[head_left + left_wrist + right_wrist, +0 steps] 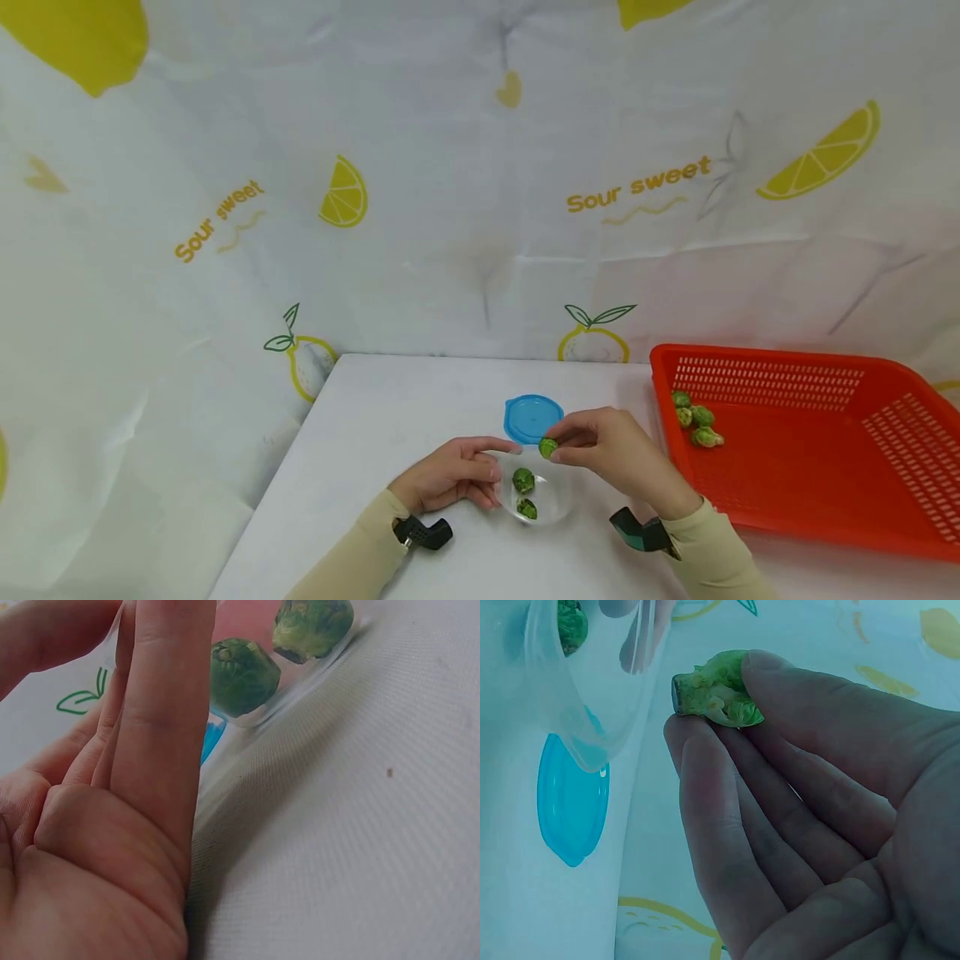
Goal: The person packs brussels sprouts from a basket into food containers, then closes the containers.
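Observation:
With thumb and fingers, my left hand [452,477] grips the left side of a clear plastic bowl [557,500] on the white table. Two green Brussels sprouts [523,480] lie inside it, also visible through its wall in the left wrist view. Over the bowl's back right rim, my right hand [621,454] pinches another Brussels sprout [718,688] between thumb and fingertips. Its cut stem end faces left in the right wrist view. Just behind the bowl lies a blue lid [533,418] with a small tab.
A large red plastic basket [825,479] with slotted walls stands on the right. Several Brussels sprouts [702,417] cluster at its left wall. White cloth [465,275] printed with lemons hangs behind the table [390,408].

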Demonstrator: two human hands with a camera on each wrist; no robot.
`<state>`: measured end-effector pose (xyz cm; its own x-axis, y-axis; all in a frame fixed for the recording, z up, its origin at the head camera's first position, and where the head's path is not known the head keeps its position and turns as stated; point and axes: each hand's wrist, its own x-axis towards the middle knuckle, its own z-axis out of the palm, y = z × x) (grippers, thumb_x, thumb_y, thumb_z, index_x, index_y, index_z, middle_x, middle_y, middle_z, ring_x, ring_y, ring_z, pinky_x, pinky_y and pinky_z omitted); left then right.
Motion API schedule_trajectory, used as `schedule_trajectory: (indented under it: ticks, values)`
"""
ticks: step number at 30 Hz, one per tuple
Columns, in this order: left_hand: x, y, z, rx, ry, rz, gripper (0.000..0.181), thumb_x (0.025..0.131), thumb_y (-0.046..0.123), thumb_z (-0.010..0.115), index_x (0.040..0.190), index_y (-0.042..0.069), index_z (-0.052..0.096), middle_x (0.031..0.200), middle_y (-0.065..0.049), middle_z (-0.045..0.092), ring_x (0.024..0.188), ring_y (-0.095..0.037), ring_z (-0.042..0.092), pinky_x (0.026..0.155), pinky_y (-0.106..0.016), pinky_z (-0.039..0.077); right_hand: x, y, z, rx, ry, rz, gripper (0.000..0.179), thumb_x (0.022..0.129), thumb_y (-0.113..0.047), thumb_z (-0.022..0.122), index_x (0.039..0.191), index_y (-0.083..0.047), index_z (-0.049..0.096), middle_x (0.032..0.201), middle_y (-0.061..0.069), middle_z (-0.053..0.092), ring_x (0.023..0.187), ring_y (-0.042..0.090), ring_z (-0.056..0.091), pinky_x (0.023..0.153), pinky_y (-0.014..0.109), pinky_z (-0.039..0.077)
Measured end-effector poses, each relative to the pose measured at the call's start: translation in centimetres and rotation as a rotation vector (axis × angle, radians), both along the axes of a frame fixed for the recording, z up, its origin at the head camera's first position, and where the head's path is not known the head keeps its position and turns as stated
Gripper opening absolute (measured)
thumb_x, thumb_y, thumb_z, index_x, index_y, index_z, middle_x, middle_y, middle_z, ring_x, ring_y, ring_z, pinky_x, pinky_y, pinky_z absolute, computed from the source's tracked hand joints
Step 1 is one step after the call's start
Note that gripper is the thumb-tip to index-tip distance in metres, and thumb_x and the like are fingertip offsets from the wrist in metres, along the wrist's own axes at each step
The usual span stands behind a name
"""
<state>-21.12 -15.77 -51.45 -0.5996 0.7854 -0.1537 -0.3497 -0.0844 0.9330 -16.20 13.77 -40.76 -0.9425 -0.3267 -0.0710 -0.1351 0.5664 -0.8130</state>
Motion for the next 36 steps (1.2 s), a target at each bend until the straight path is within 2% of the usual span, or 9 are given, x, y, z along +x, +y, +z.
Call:
schedule_trajectory:
  ticks: [16,27,36]
  values:
    - [0.3,-0.1,0.3,-0.019,-0.017,0.008,0.062,0.101,0.009,0.07,0.159,0.003,0.049,0.093,0.0,0.078,0.08,-0.012,0.081,0.076,-0.029,0.069,0.8,-0.8,-0.5,0.066,-0.028,0.085,0.017,0.092,-0.016,0.087,0.108,-0.016,0.083,0.098,-0.004,0.078,0.089,0.012,0.071,0.08,0.027,0.067]
    - [0.0,0.1,-0.1,-0.005,-0.002,0.006,0.06,0.101,0.008,0.07,0.157,0.003,0.051,0.093,-0.001,0.078,0.08,-0.014,0.081,0.074,-0.029,0.069,1.0,-1.0,-0.5,0.12,0.005,0.138,0.015,0.091,-0.013,0.087,0.106,-0.014,0.083,0.093,-0.007,0.077,0.086,0.012,0.07,0.076,0.022,0.063]
    - [0.0,0.1,-0.1,-0.005,-0.001,0.009,0.059,0.101,0.006,0.068,0.157,0.003,0.051,0.095,-0.002,0.076,0.08,-0.014,0.081,0.074,-0.029,0.069,1.3,-1.4,-0.7,0.12,-0.001,0.192,0.014,0.09,-0.011,0.088,0.104,-0.013,0.084,0.092,-0.006,0.077,0.085,0.016,0.068,0.073,0.025,0.064]
